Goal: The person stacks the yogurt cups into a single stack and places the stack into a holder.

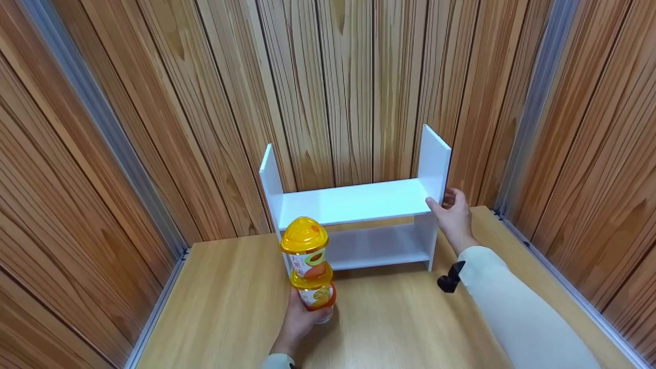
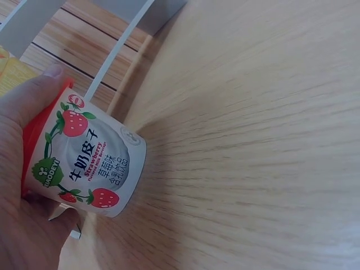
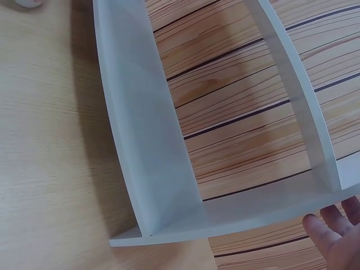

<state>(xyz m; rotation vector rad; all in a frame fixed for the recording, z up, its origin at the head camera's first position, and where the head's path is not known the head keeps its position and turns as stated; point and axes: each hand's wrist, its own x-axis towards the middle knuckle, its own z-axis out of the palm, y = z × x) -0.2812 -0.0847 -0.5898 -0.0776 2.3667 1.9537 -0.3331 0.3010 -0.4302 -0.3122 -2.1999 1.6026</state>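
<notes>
My left hand (image 1: 301,319) grips a stack of packaged cups near its base, tilted in front of the shelf. The top cup (image 1: 307,261) has a yellow domed lid (image 1: 304,236); another yellow-lidded cup (image 1: 318,295) sits beneath it. Lowest is a white strawberry milk cup (image 2: 93,157) with a red lid, its rim held between thumb and fingers in the left wrist view. At the right panel (image 1: 434,159) of a white two-tier shelf (image 1: 359,200) is my right hand (image 1: 455,218), fingers loosely bent beside its outer face. Whether they touch it is unclear.
The shelf stands on a wooden table (image 1: 225,307) near the back wood-panelled wall (image 1: 348,92). Its upright left panel (image 1: 271,179) rises behind the cups. Metal strips (image 1: 164,292) run along the table's sides. A black device (image 1: 451,278) is strapped at my right wrist.
</notes>
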